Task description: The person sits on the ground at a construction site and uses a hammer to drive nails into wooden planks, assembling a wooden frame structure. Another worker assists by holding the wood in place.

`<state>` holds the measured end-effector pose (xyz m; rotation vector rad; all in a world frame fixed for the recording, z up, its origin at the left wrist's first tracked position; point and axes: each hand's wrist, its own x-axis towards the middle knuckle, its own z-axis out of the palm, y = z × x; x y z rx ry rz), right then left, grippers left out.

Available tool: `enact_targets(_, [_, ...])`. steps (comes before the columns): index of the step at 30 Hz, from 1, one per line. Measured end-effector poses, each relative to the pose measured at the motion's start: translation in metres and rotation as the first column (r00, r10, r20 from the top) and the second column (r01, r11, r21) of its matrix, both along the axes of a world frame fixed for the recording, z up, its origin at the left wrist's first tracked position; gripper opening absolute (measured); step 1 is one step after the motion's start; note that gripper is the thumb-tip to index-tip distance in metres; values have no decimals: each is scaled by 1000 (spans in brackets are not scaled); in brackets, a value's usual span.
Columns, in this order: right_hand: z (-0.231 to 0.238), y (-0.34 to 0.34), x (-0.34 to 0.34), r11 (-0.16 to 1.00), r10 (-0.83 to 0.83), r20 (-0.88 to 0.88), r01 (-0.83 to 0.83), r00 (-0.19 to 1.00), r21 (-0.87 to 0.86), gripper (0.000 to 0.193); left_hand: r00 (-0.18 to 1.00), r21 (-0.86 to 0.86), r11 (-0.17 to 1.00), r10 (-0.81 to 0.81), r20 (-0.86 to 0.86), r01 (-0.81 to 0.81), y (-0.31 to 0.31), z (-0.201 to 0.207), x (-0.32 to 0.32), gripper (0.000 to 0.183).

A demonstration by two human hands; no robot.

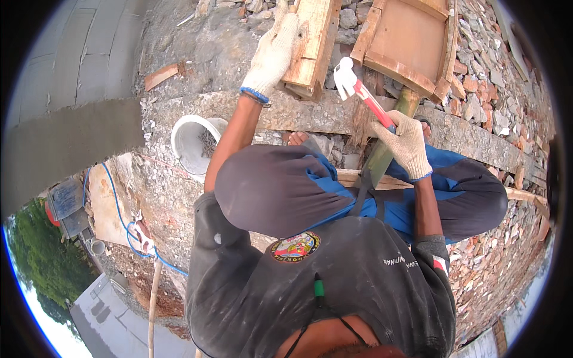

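Observation:
My left hand [276,53], in a cream knit glove with a blue cuff, rests against the left side of a long wooden box-like piece [311,45]. Its fingers look stretched out along the wood, and their tips reach the upper edge of the picture. My right hand [406,143], gloved alike, is closed around the handle of a claw hammer [375,106]. The handle is red and white, and the pale head points up and left, apart from the wooden piece. Just beyond the hammer lies a shallow wooden form [409,36] with a brown panel and raised rims.
A white bucket [190,146] holding what look like nails lies tilted by my left forearm. A green bamboo pole [382,158] runs between my legs. Broken rubble [477,110] spreads to the right. A wood scrap [161,77] and a blue hose [116,197] are at left.

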<state>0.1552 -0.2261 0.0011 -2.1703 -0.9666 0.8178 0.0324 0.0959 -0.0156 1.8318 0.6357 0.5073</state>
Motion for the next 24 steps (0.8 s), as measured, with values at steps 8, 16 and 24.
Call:
enact_targets(8, [0,134,-29,697,-264,-878,708,401,114,32,912,-632,770,198,360,82,-3,-4,18,75])
enact_targets(16, [-16,166,-33,741,-279,-896,670,345,28,35,870,-783,608,307,386,133,-3,-12,14,82])
enact_targets(24, [-17,168,-27,789,-209,-919,613,334,43,28,713,-923,378,626,316,77,-6,-29,3,64])
